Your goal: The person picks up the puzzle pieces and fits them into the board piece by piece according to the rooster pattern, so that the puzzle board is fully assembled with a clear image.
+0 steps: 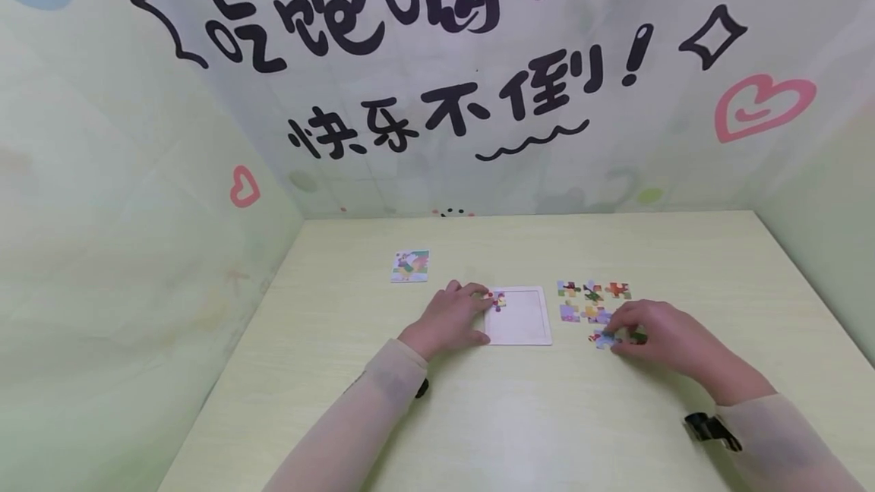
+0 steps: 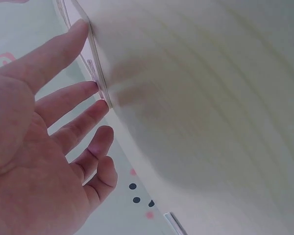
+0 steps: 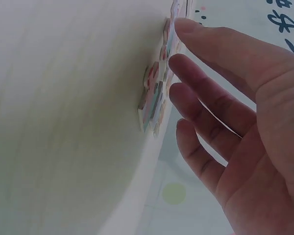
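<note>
My left hand (image 1: 451,317) rests against the left side of a white puzzle frame (image 1: 526,342), thumb at its near corner. Its fairly straight fingers touch the frame's edge (image 2: 99,63) in the left wrist view. One jigsaw piece (image 1: 500,301) lies inside the frame, beside these fingertips. To the right, my right hand (image 1: 656,332) pinches a blue jigsaw piece (image 1: 603,339) at table level between thumb and index finger. Several loose pieces (image 1: 569,313) lie around it. Low-angle pieces (image 3: 152,100) show by the fingertips in the right wrist view, partly overlapping.
A square picture card (image 1: 410,266) lies on the table behind and left of the frame. The pale wooden table (image 1: 492,416) meets a printed cloth wall (image 1: 383,188) at the back, with cloth sides left and right.
</note>
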{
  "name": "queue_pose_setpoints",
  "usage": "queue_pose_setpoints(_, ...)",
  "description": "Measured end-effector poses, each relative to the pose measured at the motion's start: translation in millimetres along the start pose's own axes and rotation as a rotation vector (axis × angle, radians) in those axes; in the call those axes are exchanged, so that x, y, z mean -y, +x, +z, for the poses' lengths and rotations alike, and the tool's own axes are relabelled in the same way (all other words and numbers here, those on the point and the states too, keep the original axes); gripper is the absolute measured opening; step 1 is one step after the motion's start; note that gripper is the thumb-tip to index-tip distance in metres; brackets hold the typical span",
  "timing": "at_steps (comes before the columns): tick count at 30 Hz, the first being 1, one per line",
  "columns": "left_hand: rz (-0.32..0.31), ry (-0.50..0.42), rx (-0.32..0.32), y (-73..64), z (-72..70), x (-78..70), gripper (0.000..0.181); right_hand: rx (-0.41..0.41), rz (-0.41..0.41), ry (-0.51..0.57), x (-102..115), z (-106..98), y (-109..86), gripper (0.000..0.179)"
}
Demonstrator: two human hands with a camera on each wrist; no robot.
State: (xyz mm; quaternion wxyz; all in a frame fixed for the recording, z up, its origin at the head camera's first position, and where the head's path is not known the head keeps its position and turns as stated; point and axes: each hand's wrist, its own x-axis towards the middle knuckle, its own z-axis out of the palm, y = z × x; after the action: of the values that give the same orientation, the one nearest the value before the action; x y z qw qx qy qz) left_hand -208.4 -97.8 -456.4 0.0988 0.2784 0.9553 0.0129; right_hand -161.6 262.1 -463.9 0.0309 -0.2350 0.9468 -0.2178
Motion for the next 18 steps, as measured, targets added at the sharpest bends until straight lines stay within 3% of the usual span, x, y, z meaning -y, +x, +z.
queue_pose_setpoints(18,-0.006,-0.021,0.018,0.5,-1.6,0.0,0.073,-0.010,-0.061,-0.031,-3.5,4.5,3.6,0.021)
